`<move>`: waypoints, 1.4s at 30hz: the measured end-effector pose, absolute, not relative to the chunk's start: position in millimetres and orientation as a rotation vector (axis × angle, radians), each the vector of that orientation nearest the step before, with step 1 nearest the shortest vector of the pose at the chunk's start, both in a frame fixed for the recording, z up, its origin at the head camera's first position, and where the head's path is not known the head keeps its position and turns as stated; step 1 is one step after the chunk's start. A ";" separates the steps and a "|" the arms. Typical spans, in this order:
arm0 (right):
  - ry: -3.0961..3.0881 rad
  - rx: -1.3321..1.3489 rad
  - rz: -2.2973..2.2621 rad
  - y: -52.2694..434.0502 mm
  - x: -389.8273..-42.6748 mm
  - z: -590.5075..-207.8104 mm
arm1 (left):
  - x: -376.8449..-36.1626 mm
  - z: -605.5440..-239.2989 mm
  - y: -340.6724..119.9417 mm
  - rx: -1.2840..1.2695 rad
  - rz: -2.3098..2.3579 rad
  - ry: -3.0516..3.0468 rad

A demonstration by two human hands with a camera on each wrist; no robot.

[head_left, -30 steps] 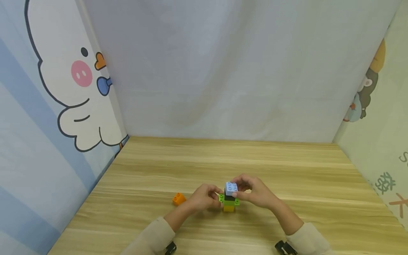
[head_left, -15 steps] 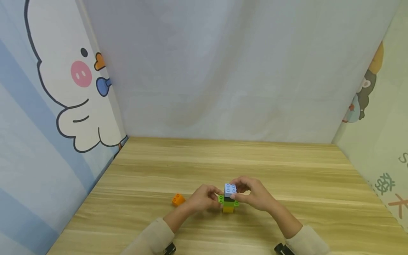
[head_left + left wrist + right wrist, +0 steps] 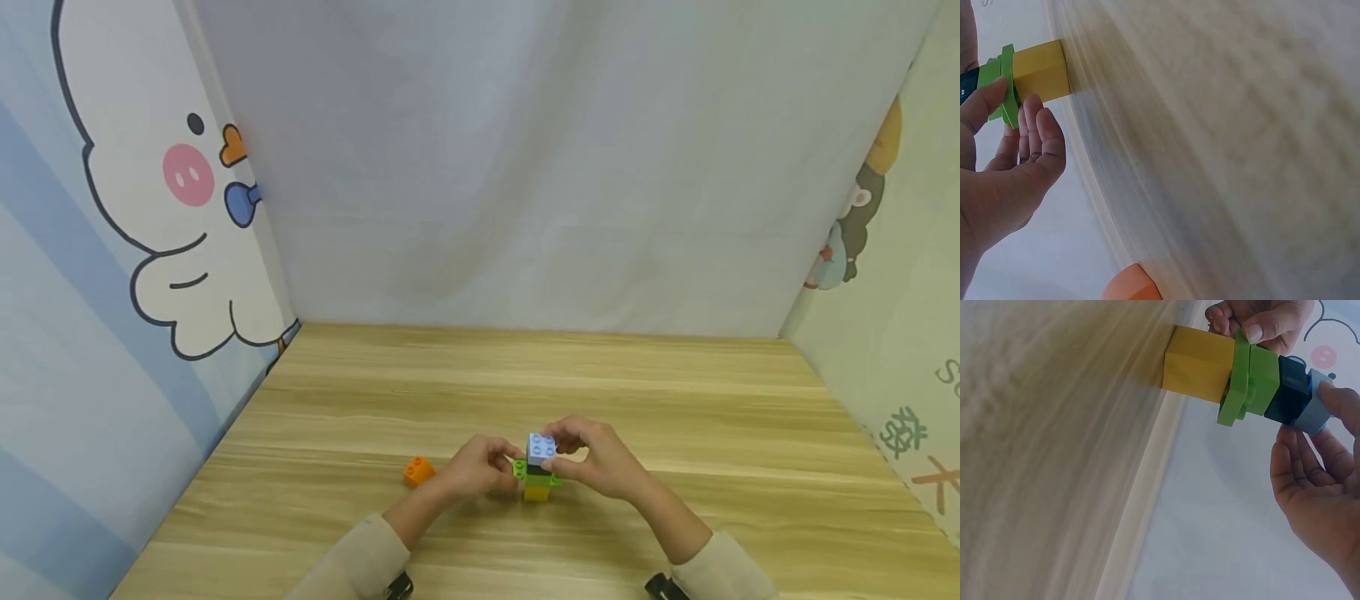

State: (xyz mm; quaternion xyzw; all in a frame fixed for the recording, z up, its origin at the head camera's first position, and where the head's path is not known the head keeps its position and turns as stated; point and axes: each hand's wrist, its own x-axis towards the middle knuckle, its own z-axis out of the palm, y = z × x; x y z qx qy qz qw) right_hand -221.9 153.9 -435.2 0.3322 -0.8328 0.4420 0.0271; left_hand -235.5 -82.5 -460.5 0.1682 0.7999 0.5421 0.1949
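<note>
A stack of toy building bricks stands upright on the table between my hands. Its base is a yellow brick [image 3: 1197, 362]; above come a green plate [image 3: 1235, 381] with studded ends, a green brick [image 3: 1262, 381] and a dark blue brick [image 3: 1287, 394]. My left hand [image 3: 480, 467] pinches the green plate's left end with thumb and fingers, steadying nothing else. At the top, a light blue brick [image 3: 542, 448] touches the dark one; a dark stud shows beside it, and how firmly they join I cannot tell. Thumb and fingers of my right hand [image 3: 600, 458] pinch the light blue brick.
An orange brick [image 3: 418, 472] lies on the wooden table [image 3: 360, 358], left of the stack and close to my left forearm. A pale curtain [image 3: 525, 167] hangs behind the table's far edge. Printed cloths border both sides.
The light blue brick has come down slightly and to the left with my right hand, mostly in the first half second. My left hand keeps its hold on the stack.
</note>
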 end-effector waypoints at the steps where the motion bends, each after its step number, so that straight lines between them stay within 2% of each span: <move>1: -2.571 1.026 1.360 153.9 -222.0 -435.3 | -235.4 -460.8 -82.5 0.470 1.522 2.239; 12: -2.552 1.068 1.209 151.0 -222.9 -435.3 | -236.8 -463.0 -83.4 0.471 1.511 2.251; 42: -2.506 1.015 1.314 152.8 -219.9 -446.6 | -238.8 -461.3 -80.4 0.496 1.487 2.258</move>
